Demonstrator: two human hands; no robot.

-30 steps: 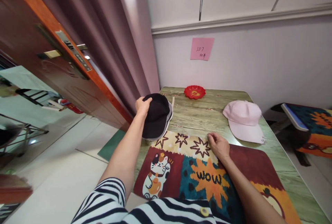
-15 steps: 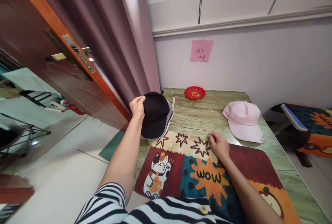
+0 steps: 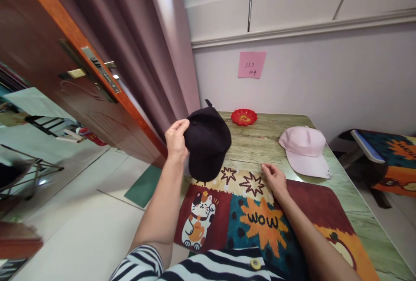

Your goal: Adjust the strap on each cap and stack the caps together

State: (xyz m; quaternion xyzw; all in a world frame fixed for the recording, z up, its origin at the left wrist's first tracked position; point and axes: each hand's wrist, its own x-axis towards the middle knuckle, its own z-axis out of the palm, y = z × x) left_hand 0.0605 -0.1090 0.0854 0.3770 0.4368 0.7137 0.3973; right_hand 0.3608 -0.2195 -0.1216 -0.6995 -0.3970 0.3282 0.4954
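A black baseball cap (image 3: 208, 144) hangs from my left hand (image 3: 177, 140), whose thumb and fingers pinch its left side. The cap's brim points down toward me and its strap sticks up at the back. It is above the table's left side, over the top left corner of a printed mat (image 3: 211, 203). A small pale grey edge shows behind it, mostly hidden. My right hand (image 3: 274, 179) rests by the mat's upper edge, loosely bent, with nothing seen in it. A pink cap (image 3: 303, 148) lies to its right, brim toward me.
A red scalloped dish (image 3: 243, 117) sits at the back of the wood-patterned table (image 3: 253, 142). A pink note (image 3: 251, 65) is on the wall. At the left stand a curtain (image 3: 143, 34) and an open door (image 3: 48, 47). Another table with a similar mat (image 3: 396, 159) is at the right.
My left hand has moved the black cap to the right and turned it, away from the grey-and-white edged thing that showed beneath it. My right hand has barely moved.
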